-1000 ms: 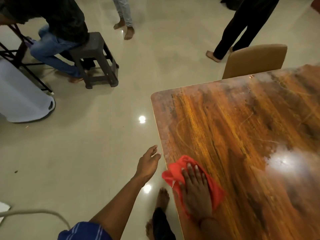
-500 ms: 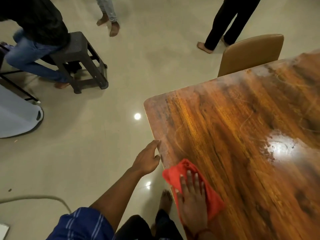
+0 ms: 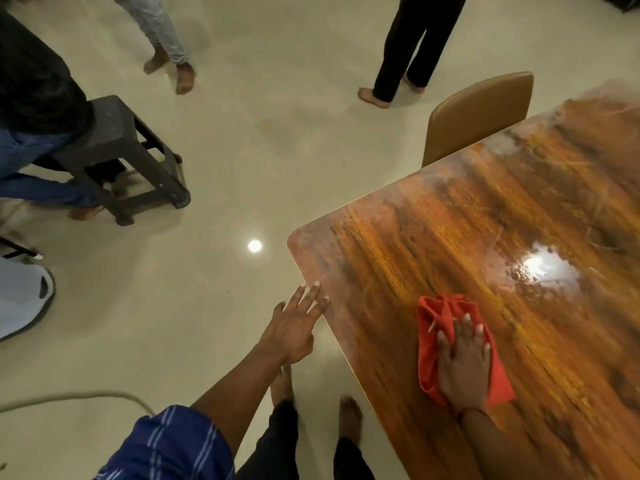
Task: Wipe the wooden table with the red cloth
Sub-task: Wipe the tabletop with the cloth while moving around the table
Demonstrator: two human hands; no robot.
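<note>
The glossy wooden table (image 3: 450, 244) fills the right side, its rounded corner toward the upper left. The red cloth (image 3: 429, 344) lies crumpled on the tabletop, a little in from the near left edge. My right hand (image 3: 462, 362) presses flat on the cloth, fingers spread, covering its middle. My left hand (image 3: 294, 327) is open with fingers apart, its fingertips resting on the table's left edge. A bright light reflection with a wet-looking patch (image 3: 540, 268) sits beyond the cloth.
A tan chair (image 3: 478, 112) is tucked at the table's far side. A dark stool (image 3: 128, 157) with a seated person stands at left. Two other people stand barefoot on the tiled floor at the top. A pale cable (image 3: 86, 396) crosses the floor at lower left.
My right hand has slid the red cloth from the table's left edge further in toward the right. My left hand has opened its fingers and now touches the table edge.
</note>
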